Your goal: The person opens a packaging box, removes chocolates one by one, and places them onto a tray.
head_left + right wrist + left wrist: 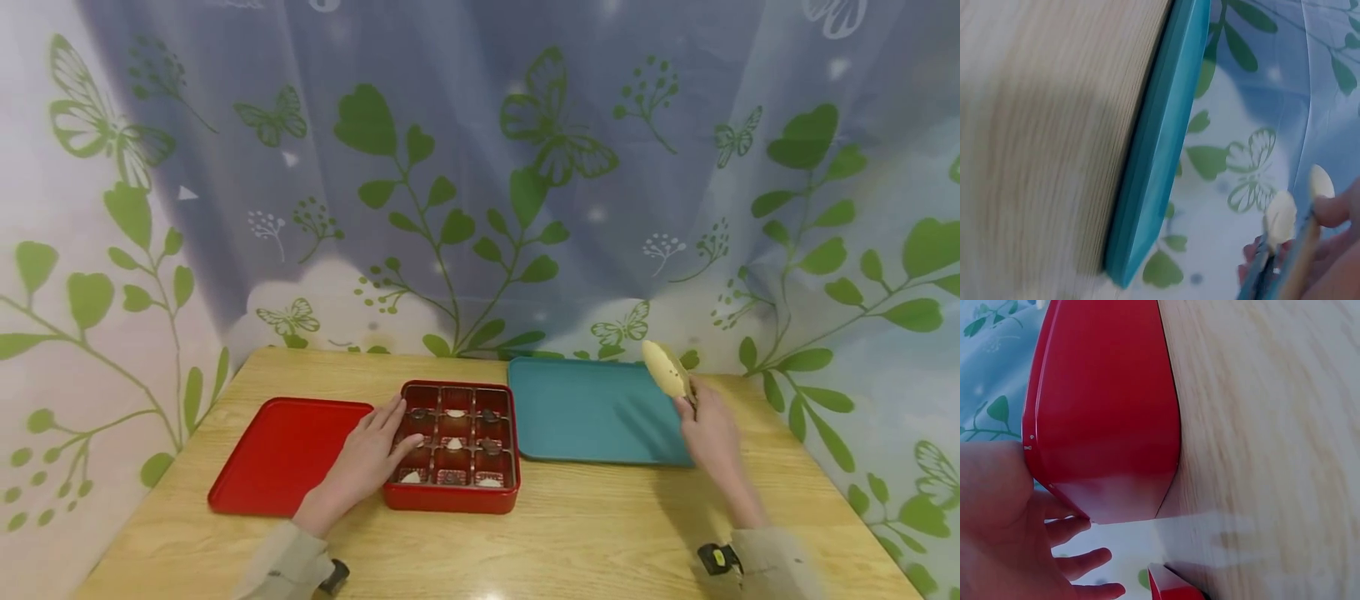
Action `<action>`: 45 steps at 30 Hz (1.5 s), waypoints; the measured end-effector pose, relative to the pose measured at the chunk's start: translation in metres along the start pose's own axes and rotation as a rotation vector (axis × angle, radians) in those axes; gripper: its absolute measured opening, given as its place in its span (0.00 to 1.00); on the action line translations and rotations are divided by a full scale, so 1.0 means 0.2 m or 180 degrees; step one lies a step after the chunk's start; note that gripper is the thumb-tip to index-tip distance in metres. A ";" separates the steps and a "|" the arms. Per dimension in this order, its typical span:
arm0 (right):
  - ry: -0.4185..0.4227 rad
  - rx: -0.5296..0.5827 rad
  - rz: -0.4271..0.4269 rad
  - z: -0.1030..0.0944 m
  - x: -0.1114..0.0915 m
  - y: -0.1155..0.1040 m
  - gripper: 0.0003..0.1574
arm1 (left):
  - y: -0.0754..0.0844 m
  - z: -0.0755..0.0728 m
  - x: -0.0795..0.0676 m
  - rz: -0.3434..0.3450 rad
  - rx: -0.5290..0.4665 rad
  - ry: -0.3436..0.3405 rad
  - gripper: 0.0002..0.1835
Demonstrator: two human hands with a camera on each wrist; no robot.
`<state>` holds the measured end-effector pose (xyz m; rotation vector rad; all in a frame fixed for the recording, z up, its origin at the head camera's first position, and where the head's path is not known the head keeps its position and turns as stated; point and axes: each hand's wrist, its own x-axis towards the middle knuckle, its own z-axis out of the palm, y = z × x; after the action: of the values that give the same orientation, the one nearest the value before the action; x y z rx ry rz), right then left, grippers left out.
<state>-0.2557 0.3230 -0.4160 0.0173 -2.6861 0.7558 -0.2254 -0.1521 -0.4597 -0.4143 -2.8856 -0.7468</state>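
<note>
A red square box (452, 500) stands on the table, its inside split by a divider into several compartments. Small dark and white pieces, chocolate-like in look, lie in them (454, 444). My left hand (362, 457) rests on the box's left rim, fingers spread; the left wrist view shows the thumb side against the box wall (1104, 412). Up over the right end of a teal tray (577, 408), my right hand (711, 433) grips a pair of tongs (664, 369) with cream, rounded tips. The two tips (1280, 215) stand apart in the right wrist view with nothing between them.
A red lid or shallow tray (277, 454) lies flat left of the box, partly under my left forearm. The teal tray sits close to the box's right side, toward the table's back edge. A leaf-patterned curtain (465, 167) hangs behind the wooden table (600, 533).
</note>
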 end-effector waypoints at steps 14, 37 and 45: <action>0.0117 -0.0123 -0.0629 0.12 0.05 -0.29 0.36 | 0.00 -0.04 -0.01 -0.0075 0.0307 -0.0091 0.43; 0.0175 -0.1299 -0.2800 0.33 0.17 -0.90 0.41 | -0.01 -0.06 -0.03 -0.0002 0.0516 -0.0186 0.45; 0.0048 -0.1856 -0.3217 0.43 0.24 -1.04 0.38 | 0.00 -0.06 -0.03 0.0037 0.0531 -0.0178 0.45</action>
<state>-0.3067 0.1045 -0.3629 1.0915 -2.3048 -0.3261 -0.2193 -0.1595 -0.4516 -0.4373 -2.9650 -0.4949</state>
